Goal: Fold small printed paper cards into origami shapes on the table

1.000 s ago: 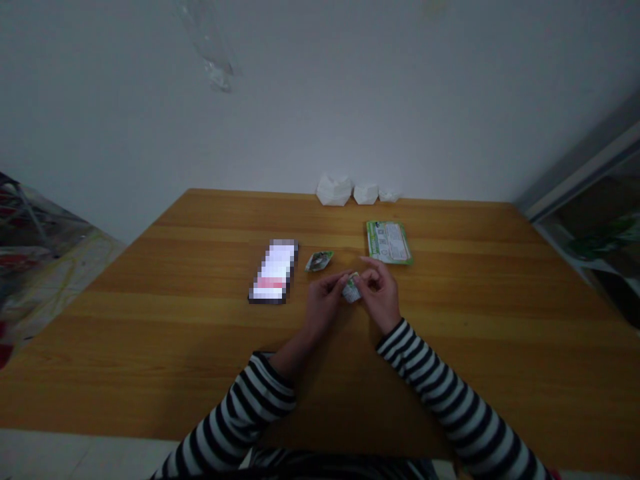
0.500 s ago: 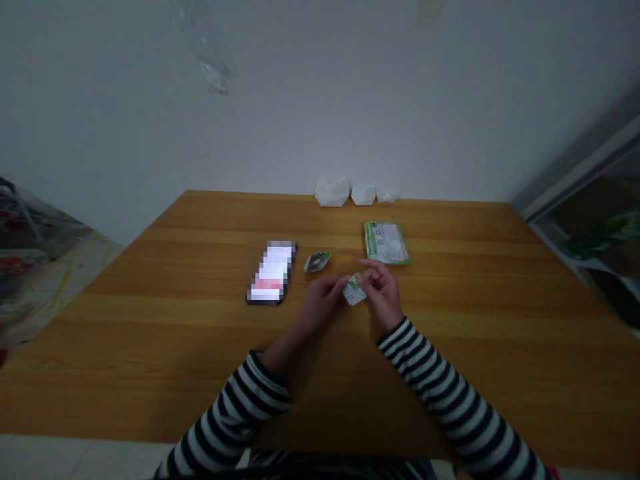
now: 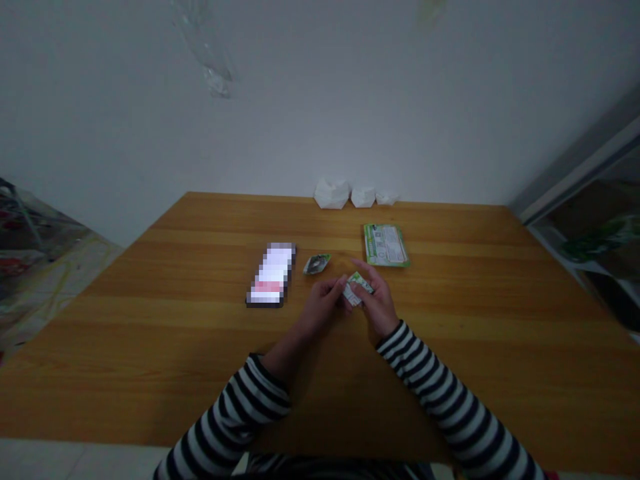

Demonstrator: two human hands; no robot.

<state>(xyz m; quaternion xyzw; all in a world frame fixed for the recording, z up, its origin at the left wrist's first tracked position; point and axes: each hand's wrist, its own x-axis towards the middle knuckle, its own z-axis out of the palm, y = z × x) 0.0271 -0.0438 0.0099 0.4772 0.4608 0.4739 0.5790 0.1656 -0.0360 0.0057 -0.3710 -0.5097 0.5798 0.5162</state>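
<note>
Both my hands meet above the middle of the wooden table (image 3: 150,353). Between their fingertips is a small folded green-and-white sachet (image 3: 357,289), pinched by my left hand (image 3: 320,309) and my right hand (image 3: 376,301). Part of it is hidden by my fingers. A little beyond my left hand lies a small foil sachet (image 3: 317,264) with a dark centre. Further right, beyond my right hand, a flat green-and-white printed packet (image 3: 385,245) lies apart from my fingers.
A pixelated smartphone (image 3: 270,275) lies left of my hands. Several crumpled white paper lumps (image 3: 331,193) stand along the far table edge against a white wall (image 3: 320,107). Plastic-covered items (image 3: 35,253) lie low at left; a shelf (image 3: 590,247) stands at right.
The small sachet has turned in my fingers and now lies more opened out and tilted toward my right hand. My hands have stayed close together in about the same place.
</note>
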